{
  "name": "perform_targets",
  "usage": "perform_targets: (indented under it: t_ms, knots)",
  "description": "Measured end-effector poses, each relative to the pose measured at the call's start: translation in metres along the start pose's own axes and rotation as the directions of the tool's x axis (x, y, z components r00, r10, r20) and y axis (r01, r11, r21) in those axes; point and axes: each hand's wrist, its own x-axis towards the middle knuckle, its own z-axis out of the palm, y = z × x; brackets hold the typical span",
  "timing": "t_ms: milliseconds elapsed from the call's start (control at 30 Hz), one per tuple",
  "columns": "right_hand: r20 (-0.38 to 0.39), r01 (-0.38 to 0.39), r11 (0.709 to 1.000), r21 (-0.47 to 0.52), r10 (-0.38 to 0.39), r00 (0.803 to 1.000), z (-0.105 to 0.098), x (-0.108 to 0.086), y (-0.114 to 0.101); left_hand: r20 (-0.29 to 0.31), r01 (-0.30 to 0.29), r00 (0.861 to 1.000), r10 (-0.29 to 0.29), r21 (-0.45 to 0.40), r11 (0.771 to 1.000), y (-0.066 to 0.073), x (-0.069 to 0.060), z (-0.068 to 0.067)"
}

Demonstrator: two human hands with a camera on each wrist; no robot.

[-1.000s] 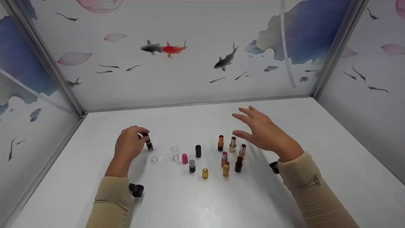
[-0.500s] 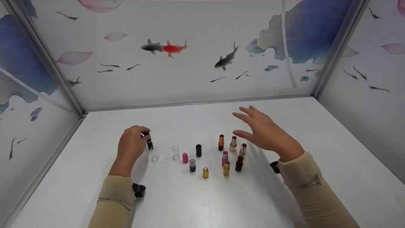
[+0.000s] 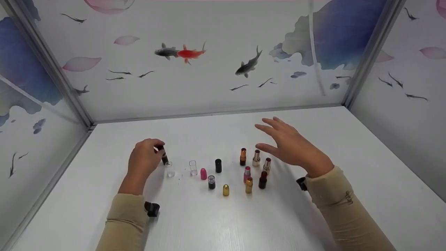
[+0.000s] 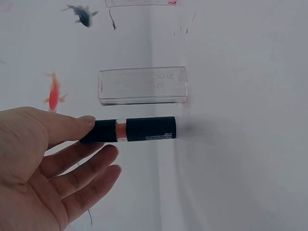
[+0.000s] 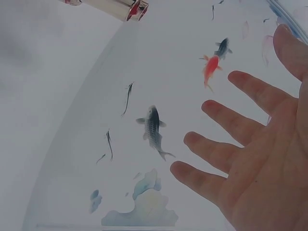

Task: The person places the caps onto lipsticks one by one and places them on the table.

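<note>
My left hand [image 3: 144, 158] pinches a black lipstick tube [image 3: 164, 157] by its upper end, at the left of the group. In the left wrist view, the tube [image 4: 150, 128] has an orange-pink band between two black parts, and a clear rectangular cap [image 4: 143, 85] stands beside it. My right hand [image 3: 294, 148] hangs with fingers spread and holds nothing, just right of the uncapped lipsticks. Nearest to it are a lipstick with a pale gold case [image 3: 256, 161] and another one [image 3: 267, 167]. In the right wrist view, the hand [image 5: 255, 144] shows its empty palm.
Between the hands stand two clear caps [image 3: 193, 169], a pink cap [image 3: 203, 174], a black cap [image 3: 218, 166], a black cap with a clear top [image 3: 211, 183], a gold cap [image 3: 226, 190] and several lipsticks [image 3: 248, 185]. Printed panels [image 3: 209, 97] enclose the white table [image 3: 209, 223].
My left hand and the black tube have shifted very slightly to the right since a second ago. My right hand stays in place with its fingers spread.
</note>
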Motion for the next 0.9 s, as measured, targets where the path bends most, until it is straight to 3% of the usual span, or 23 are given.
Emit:
perform_targets:
  t_ms: [167,300,367,467,600,700,900]
  knots:
    - [0.0,-0.001,1.0,0.002,0.001,1.0,0.0,0.0,0.001,0.001,-0.013,1.0,0.013,0.012,1.0,0.003,-0.001,-0.005]
    - [0.0,-0.003,1.0,0.0,0.003,1.0,0.0,0.0,0.001,-0.038,-0.058,0.997,0.06,0.036,0.998,0.01,-0.003,-0.015]
    - [0.001,-0.002,1.0,-0.002,0.002,1.0,0.001,0.001,0.001,-0.023,-0.086,0.996,0.086,0.023,0.996,0.016,-0.005,-0.022]
    - [0.002,0.002,1.0,-0.005,-0.002,1.0,0.0,0.001,0.0,0.087,-0.143,0.986,0.142,0.003,0.99,0.024,-0.008,-0.031]
    - [0.001,0.008,1.0,-0.002,-0.008,1.0,0.0,0.001,0.0,0.295,-0.218,0.935,0.195,0.047,0.975,0.035,-0.012,-0.039]
    - [0.001,0.013,1.0,0.004,-0.013,1.0,0.001,0.001,0.001,0.381,-0.258,0.904,0.193,0.128,0.958,0.042,-0.015,-0.038]
    - [0.008,0.01,1.0,-0.001,-0.01,1.0,0.0,0.001,0.001,0.397,-0.265,0.905,0.15,0.253,0.931,0.042,-0.017,-0.025]
